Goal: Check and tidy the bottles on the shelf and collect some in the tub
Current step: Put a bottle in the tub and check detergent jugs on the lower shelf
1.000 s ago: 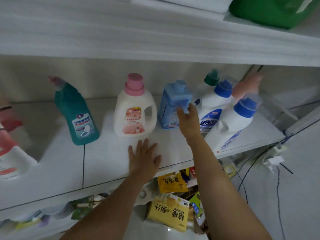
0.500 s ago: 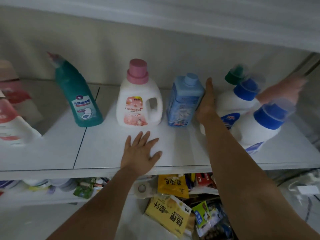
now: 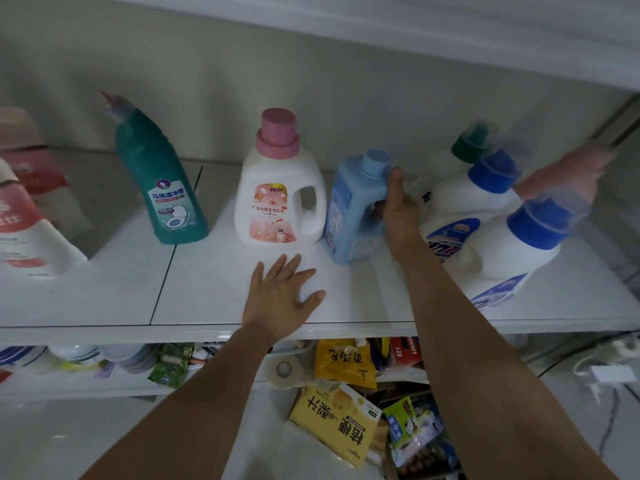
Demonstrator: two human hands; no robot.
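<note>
Left grip lies flat, palm down, on the white shelf near its front edge, fingers straight and spread wide, holding nothing; it sits just in front of the white bottle with pink cap, not touching it. Right grip is on the light-blue bottle: fingers curl into the handle opening on the bottle's right side and the thumb points up beside the cap. That bottle stands upright on the shelf, just right of the pink-capped one and nearly touching it. Teal toilet-cleaner bottle stands further left, well apart, its angled neck leaning left. Two white bottles with blue caps are bunched just right of the right grip, both leaning right, the nearer one close to the front edge. A green-capped bottle is behind them, blurred. A pinkish bottle is at far right, too blurred to read. Red-and-white pouches sit at the left edge. On the lower shelf: a yellow packet, a yellow box and a tape roll.
</note>
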